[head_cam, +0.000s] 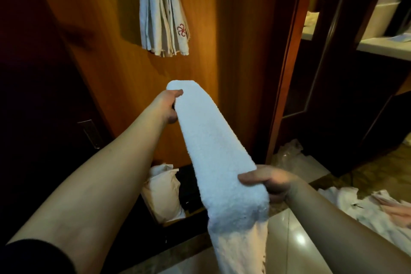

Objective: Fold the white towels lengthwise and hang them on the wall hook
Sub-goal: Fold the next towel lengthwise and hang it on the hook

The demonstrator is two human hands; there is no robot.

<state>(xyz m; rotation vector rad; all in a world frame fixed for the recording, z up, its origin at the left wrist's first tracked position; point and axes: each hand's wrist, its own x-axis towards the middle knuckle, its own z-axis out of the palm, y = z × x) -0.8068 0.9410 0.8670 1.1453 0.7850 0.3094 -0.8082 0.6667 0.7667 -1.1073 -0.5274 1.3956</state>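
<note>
Two hands hold one white towel (pixel 209 140) stretched out in front of me, folded into a long narrow band. My left hand (pixel 170 104) grips the far end, thumb on top and fingers curled underneath, arm reaching forward toward the wooden wall panel (pixel 106 51). My right hand (pixel 266 182) grips the band nearer to me, thumb pressed across the top and fingers wrapped beneath; past this hand the rest of the towel droops down toward the floor, its loose end hanging out of the bottom of the view. The towel runs diagonally, far end high and to the left, near end low and to the right, and it touches nothing but my hands.

Above the far end, well apart from it, a bunch of hung towels (pixel 162 11) drapes down the wooden panel, one of them showing a red embroidered mark (pixel 182 29). The hook itself is out of sight above the top edge.

Down by the base of the panel I see a white pillow (pixel 162 193) leaning beside something dark. On the glossy tiled floor (pixel 295 240) to my right lies a heap of crumpled white linen (pixel 364 204), and a clear plastic bag (pixel 289 151) sits by the door frame (pixel 287 73).
</note>
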